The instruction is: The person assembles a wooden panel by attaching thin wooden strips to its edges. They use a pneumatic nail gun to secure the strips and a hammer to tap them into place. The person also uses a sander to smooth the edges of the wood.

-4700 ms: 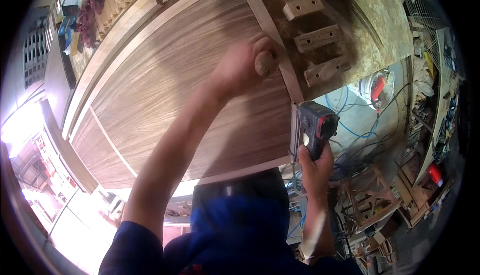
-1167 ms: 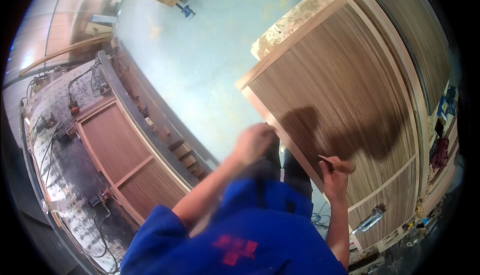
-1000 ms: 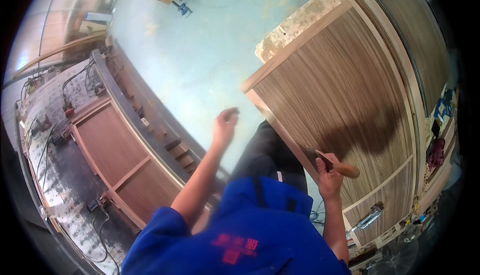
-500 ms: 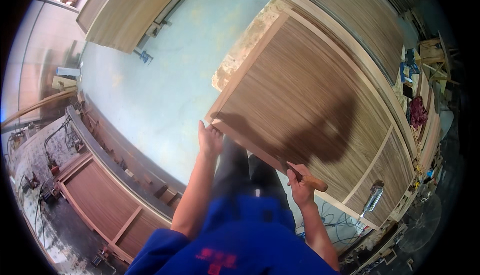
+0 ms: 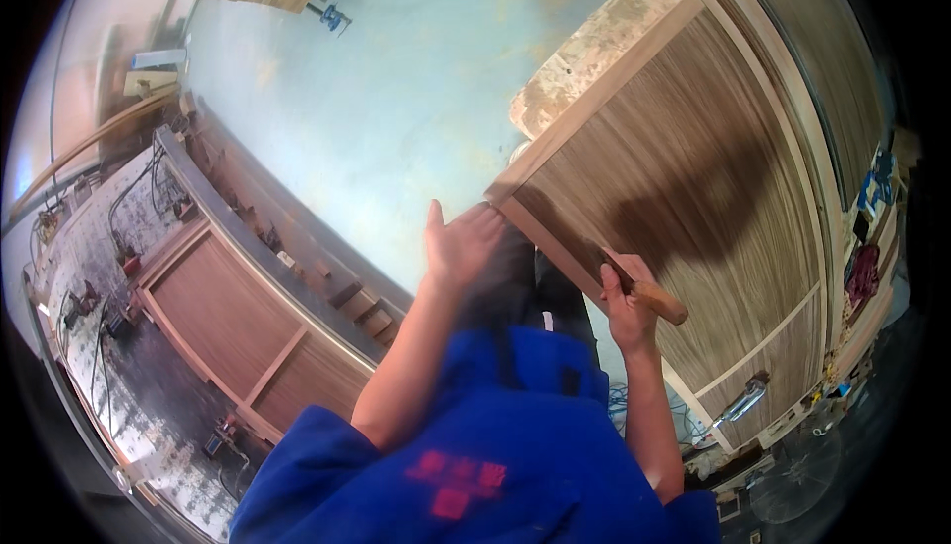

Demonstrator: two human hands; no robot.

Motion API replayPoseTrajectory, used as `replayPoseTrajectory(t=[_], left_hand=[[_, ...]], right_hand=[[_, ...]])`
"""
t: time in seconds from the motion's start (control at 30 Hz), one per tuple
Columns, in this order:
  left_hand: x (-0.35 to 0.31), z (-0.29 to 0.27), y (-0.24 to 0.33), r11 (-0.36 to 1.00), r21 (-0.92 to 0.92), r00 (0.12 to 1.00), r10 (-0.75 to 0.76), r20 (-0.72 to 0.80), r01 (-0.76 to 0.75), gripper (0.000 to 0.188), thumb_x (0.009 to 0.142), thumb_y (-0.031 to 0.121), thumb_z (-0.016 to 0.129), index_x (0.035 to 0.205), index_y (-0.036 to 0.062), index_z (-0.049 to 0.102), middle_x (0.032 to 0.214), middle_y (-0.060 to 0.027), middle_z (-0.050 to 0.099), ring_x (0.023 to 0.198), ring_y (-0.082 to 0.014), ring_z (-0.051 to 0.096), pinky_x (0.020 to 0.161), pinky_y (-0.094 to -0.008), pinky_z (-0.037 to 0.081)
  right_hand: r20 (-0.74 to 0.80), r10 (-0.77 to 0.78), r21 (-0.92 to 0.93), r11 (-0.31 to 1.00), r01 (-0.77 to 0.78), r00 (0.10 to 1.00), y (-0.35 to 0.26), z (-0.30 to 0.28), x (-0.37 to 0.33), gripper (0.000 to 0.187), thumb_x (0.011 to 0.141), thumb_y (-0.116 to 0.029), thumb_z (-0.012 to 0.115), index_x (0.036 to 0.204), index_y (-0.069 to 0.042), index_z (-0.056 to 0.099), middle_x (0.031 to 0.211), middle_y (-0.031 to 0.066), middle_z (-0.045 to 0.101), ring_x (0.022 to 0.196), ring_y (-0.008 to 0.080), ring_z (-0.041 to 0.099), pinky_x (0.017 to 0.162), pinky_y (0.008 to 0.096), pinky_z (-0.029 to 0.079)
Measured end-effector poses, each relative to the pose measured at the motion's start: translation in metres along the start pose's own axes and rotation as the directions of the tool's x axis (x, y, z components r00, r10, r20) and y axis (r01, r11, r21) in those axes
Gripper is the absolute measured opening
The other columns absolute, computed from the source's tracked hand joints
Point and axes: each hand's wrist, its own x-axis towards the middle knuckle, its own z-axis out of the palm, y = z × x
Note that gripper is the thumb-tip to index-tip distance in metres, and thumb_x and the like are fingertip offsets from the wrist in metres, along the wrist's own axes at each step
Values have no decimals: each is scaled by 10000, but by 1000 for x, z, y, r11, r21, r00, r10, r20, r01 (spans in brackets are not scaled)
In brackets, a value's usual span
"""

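Right hand [image 5: 630, 318] gripping a wooden-handled tool [image 5: 662, 303], left hand [image 5: 460, 247] spread near framed wood panel [image 5: 693, 177]

The left hand [image 5: 464, 249] is spread (palm up), the right hand [image 5: 631, 314] curled into a grip.

Bare hands: two, comprising one left hand [image 5: 461, 251] and one right hand [image 5: 628, 322]. Slim dark-bladed hand tool with rounded brown wooden handle [image 5: 662, 303]: one. Rectangular wood-framed panels with a crossbar: two, comprising one grey-brown wood-grain panel [image 5: 684, 167] and one reddish-brown panel [image 5: 228, 306]. Crossbars: one per panel. Elongated silver metal object with dark end [image 5: 741, 403]: one. Crumpled dark red cloth [image 5: 862, 276]: one. Short-sleeved blue shirt [image 5: 466, 435]: one.
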Motion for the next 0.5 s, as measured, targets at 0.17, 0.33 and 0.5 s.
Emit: replayPoseTrajectory(t=[0.17, 0.33, 0.5], left_hand=[[-11, -9, -16, 983, 153, 993, 92, 74, -102, 1008, 1090, 689, 233, 1629, -153, 107, 1715, -317, 217, 1610, -388, 237, 1330, -477, 148], [-13, -37, -53, 903, 332, 962, 242, 130, -272, 854, 1124, 616, 221, 1673, -36, 170, 1729, -193, 294, 1612, -316, 250, 1312, -482, 185], [30, -35, -85, 927, 185, 945, 309, 111, -325, 832, 1122, 623, 145, 1684, 13, 216, 1749, -146, 279, 1633, -282, 184, 1312, -502, 106]], right_hand=[[-12, -35, -51, 998, 34, 999, 5, 0, -5, 258, 1062, -182, 667, 1245, -20, 751, 1050, 93, 674, 877, 179, 649, 781, 311, 528], [-10, -11, -2, 1000, 11, 1000, 19, -15, -37, 255, 1072, -180, 652, 1261, -32, 740, 1065, 48, 646, 774, 121, 604, 680, 258, 504], [9, -42, -104, 994, 43, 999, 38, -34, -80, 274, 1080, -205, 641, 1286, -41, 719, 1089, 40, 629, 752, 99, 580, 645, 241, 491]])
